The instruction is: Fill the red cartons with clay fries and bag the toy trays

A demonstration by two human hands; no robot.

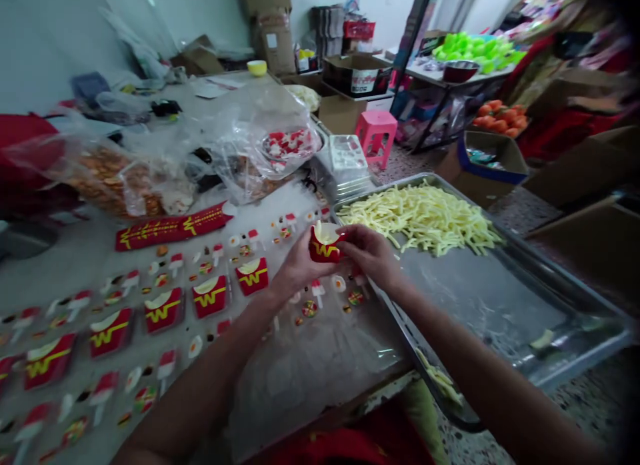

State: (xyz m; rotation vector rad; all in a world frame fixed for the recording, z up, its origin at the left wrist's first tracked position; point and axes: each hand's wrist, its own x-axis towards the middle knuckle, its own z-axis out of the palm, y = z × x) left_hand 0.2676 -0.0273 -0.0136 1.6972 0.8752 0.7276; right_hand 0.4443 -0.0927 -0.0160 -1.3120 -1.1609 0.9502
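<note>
A small red fry box (326, 245) with a yellow zigzag mark is held up over the table, and something pale shows at its top. My left hand (299, 262) wraps round its left side and underside. The fingers of my right hand (367, 252) pinch its right edge. Matching red boxes (253, 276) lie in a row to the left, among rows of tiny toy-like food pieces (309, 308). A stack of flat red boxes (173, 226) lies behind that row. To the right, a metal tray (480, 305) carries a heap of pale yellow fry-shaped sticks (415, 215).
Clear plastic bags (130, 178) with brownish pieces crowd the table's back left. A bowl of red and white pieces (287, 145) stands behind my hands, near stacked clear trays (346, 158). Beyond are a pink stool (376, 137) and cardboard boxes (473, 168) on the floor.
</note>
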